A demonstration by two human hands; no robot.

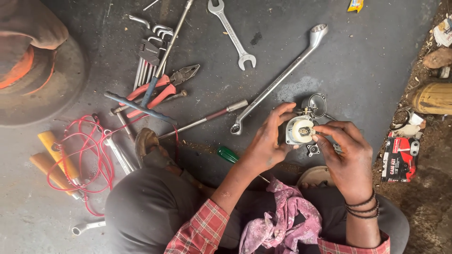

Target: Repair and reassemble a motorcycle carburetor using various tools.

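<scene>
Dark grey concrete floor (367, 61), oil-stained, w/ tools scattered all over the upper half. Person sits on it, knees up, plaid sleeves, a pink rag (282, 221) in the lap. Left hand (266, 141) is curled round the left side of a small metal carburetor (300, 129), thumb on top, fingers wrapped behind — firm hold, held up off the floor in front of the knees. Right hand (346, 155) comes in from the right, thumb & forefinger pinched at the pale round face of the part (whether they grip a tiny piece there, can't tell), rest of fingers loosely bent; black bands on that wrist. Just behind the part lies a round metal cover (318, 104). Long ring spanner (278, 80) runs diagonally from near the left hand to upper right; open-end spanner (233, 33) above it. Further left: red-handled pliers (162, 89), a hex key set (150, 51), red wire (89, 150) looped by two yellow handles (54, 157). Green-handled screwdriver (228, 154) sits under the left forearm. Red-black parts box (400, 160) at far right.
</scene>
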